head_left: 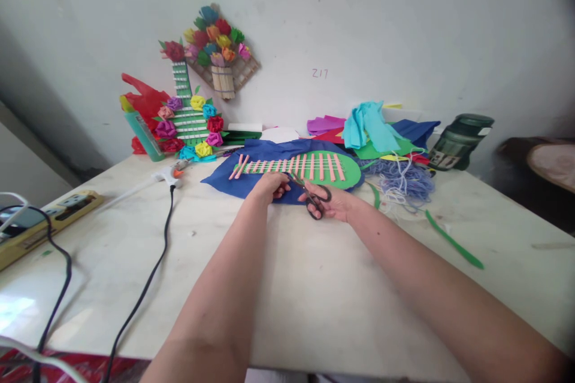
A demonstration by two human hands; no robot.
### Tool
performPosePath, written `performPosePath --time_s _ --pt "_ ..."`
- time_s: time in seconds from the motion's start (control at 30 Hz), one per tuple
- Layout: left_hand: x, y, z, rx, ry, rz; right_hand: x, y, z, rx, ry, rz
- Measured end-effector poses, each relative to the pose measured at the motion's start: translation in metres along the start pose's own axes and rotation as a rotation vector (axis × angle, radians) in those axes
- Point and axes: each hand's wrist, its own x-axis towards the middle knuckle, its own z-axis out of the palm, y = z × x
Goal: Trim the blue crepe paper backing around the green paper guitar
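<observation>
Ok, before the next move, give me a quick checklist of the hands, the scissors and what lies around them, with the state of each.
1. Scissors held by their handles in the right hand: ok.
2. Left hand well clear of the scissors: not ok, it is close beside their tips.
3. Scissors fully shut: cannot tell, too small here.
4. Green panel lying on the blue sheet: ok.
5. Glue gun away from both hands: ok, it lies off to the left.
</observation>
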Motion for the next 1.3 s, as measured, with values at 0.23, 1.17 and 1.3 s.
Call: performPosePath --time_s 0.23,1.17,1.3 --pt "0.0 0.0 0.0 -0.03 0.028 -0.026 -0.005 0.001 0.006 0.014 -0.002 0.011" --pt "-0.007 0.007 0.0 -0.005 0.017 -0.092 -0.038 -0.009 -0.014 -0.108 -0.167 0.122" --pt "-0.014 0.014 -0.001 -0.017 -0.062 -0.127 -0.053 -0.024 -0.037 -0.186 -0.272 0.035"
